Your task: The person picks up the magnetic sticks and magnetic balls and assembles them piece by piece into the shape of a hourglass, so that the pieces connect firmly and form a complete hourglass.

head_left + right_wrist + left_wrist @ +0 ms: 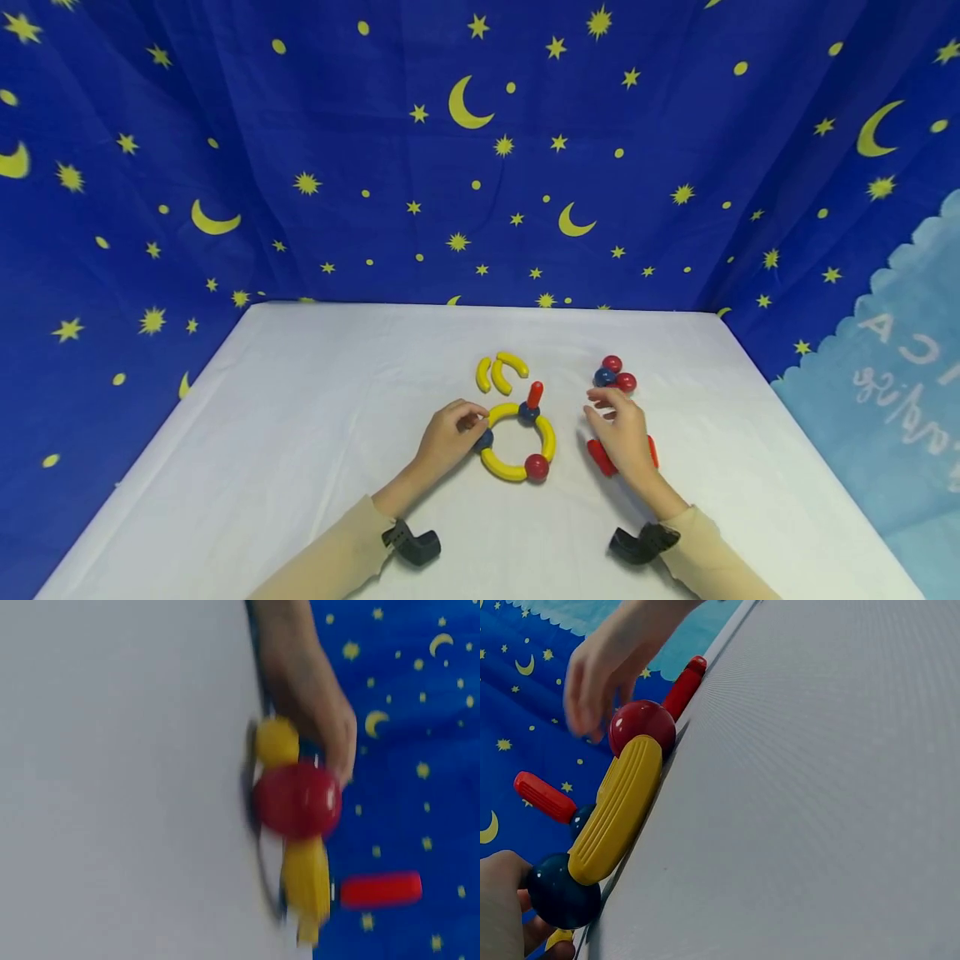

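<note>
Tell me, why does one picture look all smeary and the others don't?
The right wrist view is blurred: the red ball and red stick have soft, streaked edges. The left wrist view is sharper, showing ridges on the yellow curved piece, though the right hand is hazy. The head view is evenly lit and clear, with the table edges splaying outward.

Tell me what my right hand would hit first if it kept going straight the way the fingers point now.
Probably the cluster of red and blue balls just beyond the fingertips of your right hand. The fingers point up the table and slightly left toward it, with only bare white tabletop between. Depth is hard to judge.
</note>
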The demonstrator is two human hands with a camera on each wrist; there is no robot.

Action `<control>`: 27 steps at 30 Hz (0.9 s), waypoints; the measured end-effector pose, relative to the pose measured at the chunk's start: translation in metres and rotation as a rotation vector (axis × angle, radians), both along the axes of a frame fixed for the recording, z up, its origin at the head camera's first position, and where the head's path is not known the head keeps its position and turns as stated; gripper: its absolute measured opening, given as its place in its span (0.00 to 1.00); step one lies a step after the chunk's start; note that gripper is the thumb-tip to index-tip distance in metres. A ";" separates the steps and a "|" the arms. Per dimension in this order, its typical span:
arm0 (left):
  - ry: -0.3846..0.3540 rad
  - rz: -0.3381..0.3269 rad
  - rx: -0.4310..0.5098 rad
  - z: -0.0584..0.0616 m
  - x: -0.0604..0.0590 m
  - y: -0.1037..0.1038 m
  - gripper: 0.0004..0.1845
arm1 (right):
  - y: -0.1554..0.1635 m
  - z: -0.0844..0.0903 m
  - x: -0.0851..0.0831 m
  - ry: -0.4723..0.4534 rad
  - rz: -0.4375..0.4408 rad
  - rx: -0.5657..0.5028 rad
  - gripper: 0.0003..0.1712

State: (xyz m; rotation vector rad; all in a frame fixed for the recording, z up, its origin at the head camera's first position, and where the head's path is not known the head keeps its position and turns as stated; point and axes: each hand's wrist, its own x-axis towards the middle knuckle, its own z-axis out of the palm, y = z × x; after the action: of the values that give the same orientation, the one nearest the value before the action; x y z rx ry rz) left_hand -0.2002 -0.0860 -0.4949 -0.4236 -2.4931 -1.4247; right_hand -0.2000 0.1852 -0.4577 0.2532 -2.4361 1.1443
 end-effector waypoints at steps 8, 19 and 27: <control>-0.015 -0.006 0.008 0.003 0.000 -0.002 0.04 | 0.061 -0.009 0.032 -0.042 -0.221 0.225 0.11; -0.012 -0.008 -0.001 0.003 -0.001 -0.001 0.04 | 0.078 -0.011 0.038 -0.138 -0.183 0.177 0.17; -0.002 -0.011 0.000 0.003 0.001 0.002 0.03 | 0.070 -0.006 0.031 -0.081 -0.241 -0.014 0.19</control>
State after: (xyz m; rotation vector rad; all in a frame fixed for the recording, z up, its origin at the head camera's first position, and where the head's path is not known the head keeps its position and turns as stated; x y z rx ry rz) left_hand -0.1997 -0.0840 -0.4924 -0.4363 -2.4966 -1.4298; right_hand -0.1686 0.2553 -0.4641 -0.0914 -2.4458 1.0824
